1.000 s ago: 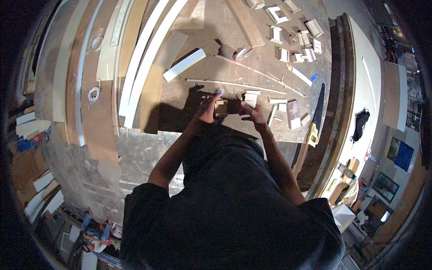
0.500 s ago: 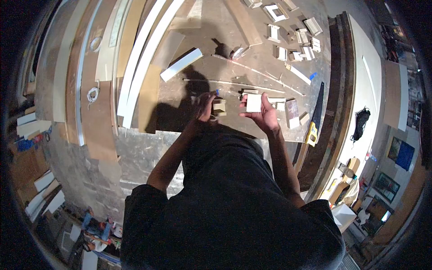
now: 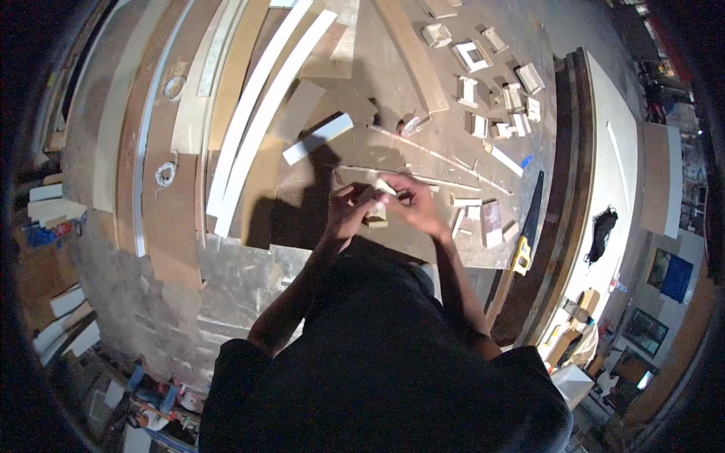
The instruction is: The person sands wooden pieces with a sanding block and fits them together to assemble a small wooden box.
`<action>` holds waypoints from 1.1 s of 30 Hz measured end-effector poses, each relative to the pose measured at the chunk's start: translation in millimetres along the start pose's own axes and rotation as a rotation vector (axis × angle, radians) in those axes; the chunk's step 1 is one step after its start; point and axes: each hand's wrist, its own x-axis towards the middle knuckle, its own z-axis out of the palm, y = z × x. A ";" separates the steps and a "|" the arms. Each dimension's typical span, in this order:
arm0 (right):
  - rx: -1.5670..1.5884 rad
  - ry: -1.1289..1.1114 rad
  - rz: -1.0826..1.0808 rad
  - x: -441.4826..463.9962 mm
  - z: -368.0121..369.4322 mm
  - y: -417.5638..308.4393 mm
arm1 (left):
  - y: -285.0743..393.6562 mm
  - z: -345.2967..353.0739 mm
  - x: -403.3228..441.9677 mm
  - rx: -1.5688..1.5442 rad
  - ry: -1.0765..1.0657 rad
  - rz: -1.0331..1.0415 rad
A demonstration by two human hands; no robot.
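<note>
1. Two bare hands are meeting over a brown wooden worktable, near its front edge.
2. One small, pale, flat wooden piece is sitting between them, raised above the tabletop; it is showing a light, plain face, and the fingers are covering part of its outline.
3. The left hand is pinching this piece, its fingertips drawn narrowly together.
4. The right hand is curling its fingers beside the piece; they are blurring, so I cannot tell whether they are gripping it.
5. One pale, box-like wooden part is lying just below the hands, partly hidden by them.
6. About ten small, pale wooden assemblies are lying scattered at the upper right, some overlapping; one open-centred rectangular wooden frame is lying among them.
7. Two long, white, narrow strips are running side by side on the left.
8. One black-bladed handsaw with a yellow handle is resting along the right edge.
</note>
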 end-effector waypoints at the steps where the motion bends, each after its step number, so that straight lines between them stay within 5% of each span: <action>1: -0.171 0.149 -0.089 16.5 -23.6 16.4 | 7.4 -0.9 3.9 0.073 -0.005 -0.027; 4: -0.350 0.773 -0.147 65.5 -72.7 4.5 | 23.7 -3.4 26.8 0.357 -0.080 0.090; 6: -0.716 0.883 -0.085 89.7 -87.0 -13.0 | 13.8 3.6 55.9 0.576 -0.240 0.293; 7: -0.720 0.881 -0.085 104.3 -92.9 -10.8 | 6.7 6.9 73.1 0.642 -0.220 0.646; 10: -0.939 0.701 0.039 138.0 -106.8 20.5 | -0.5 20.9 116.8 0.915 -0.300 0.717; 11: -0.977 0.681 0.010 145.6 -111.5 34.1 | -8.4 25.5 126.0 0.900 -0.343 0.454; 14: -1.008 0.608 -0.009 152.6 -104.5 24.9 | -30.4 29.7 147.7 0.975 -0.398 0.467; 15: -1.018 0.606 0.011 152.7 -101.2 24.3 | -33.0 29.6 150.6 0.902 -0.294 0.764; 16: -1.028 0.606 0.034 151.5 -98.4 24.2 | -36.3 28.7 151.4 0.904 -0.288 0.760; 17: -1.030 0.602 0.030 150.3 -95.3 24.1 | -40.0 29.7 150.2 0.795 -0.345 0.515; 20: -1.065 0.566 -0.204 150.6 -91.0 26.7 | -46.2 35.4 157.2 0.685 -0.351 0.302; 21: -1.098 0.536 -0.207 150.1 -90.5 29.6 | -45.2 32.8 156.2 0.984 -0.207 0.707; 24: -1.112 0.464 -0.229 155.8 -97.1 31.2 | -41.3 36.2 168.1 1.244 -0.506 0.418; 33: -1.116 0.466 -0.253 143.0 -92.6 42.6 | -33.9 32.8 145.8 0.725 -0.343 0.302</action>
